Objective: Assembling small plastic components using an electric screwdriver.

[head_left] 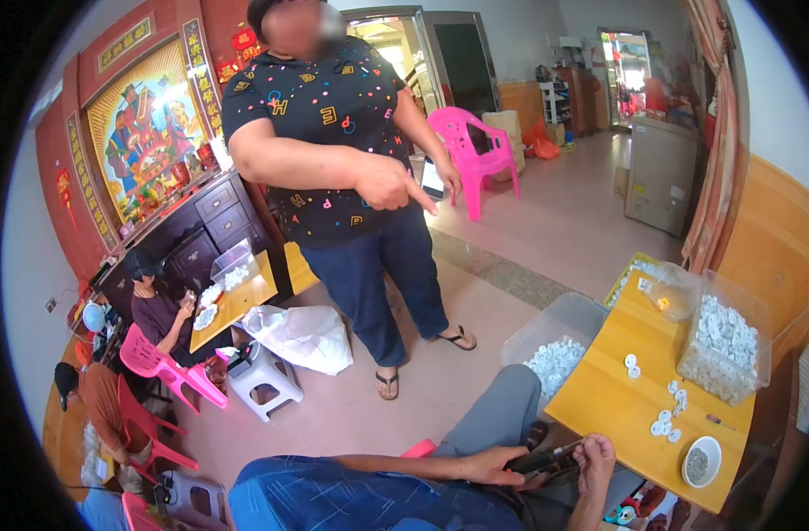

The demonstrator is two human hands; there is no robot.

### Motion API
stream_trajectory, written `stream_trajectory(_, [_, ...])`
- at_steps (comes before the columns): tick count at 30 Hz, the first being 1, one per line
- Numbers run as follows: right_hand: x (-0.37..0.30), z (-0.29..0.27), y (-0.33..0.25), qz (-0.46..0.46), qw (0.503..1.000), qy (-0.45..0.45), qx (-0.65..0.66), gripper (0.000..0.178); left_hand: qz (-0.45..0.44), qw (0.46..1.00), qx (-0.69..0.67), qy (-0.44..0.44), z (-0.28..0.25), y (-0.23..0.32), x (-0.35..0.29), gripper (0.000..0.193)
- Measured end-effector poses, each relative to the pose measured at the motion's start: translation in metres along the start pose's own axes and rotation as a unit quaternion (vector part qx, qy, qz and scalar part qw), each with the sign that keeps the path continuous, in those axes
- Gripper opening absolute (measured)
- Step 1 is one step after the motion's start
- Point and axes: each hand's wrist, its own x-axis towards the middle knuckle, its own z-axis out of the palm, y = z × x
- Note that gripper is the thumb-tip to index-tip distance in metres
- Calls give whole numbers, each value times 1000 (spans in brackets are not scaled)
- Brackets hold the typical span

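Observation:
A dark stick-shaped tool (542, 460), much like an electric screwdriver, lies across my lap height, left of the wooden table's near edge. My left hand (495, 465) is wrapped round its thicker end. At the thinner end, my right hand (594, 462) is closed with fingers pinched together; whether it also holds a small part is too small to tell. On the yellow wooden table (612, 403) beside my right hand lie several round white plastic pieces (663, 425), a small screwdriver (721, 423) and a white bowl (690, 476) of small grey parts.
A clear bin (721, 354) of white pieces stands on the table, next to a clear plastic bag (674, 296). Another bin (559, 319) sits on the floor. Facing me, a person (333, 133) points a finger. People sit at the left near a white sack (302, 341) and grey stool (264, 380).

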Motion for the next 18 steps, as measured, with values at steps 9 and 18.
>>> stream_trajectory(9, [-4,6,-5,-48,998,-12,-48,17,9,997,62,-37,-7,-8,7,48])
stream_trajectory(18, [13,-13,-6,-32,997,9,63,11,-33,998,-31,-54,-18,1,31,51])
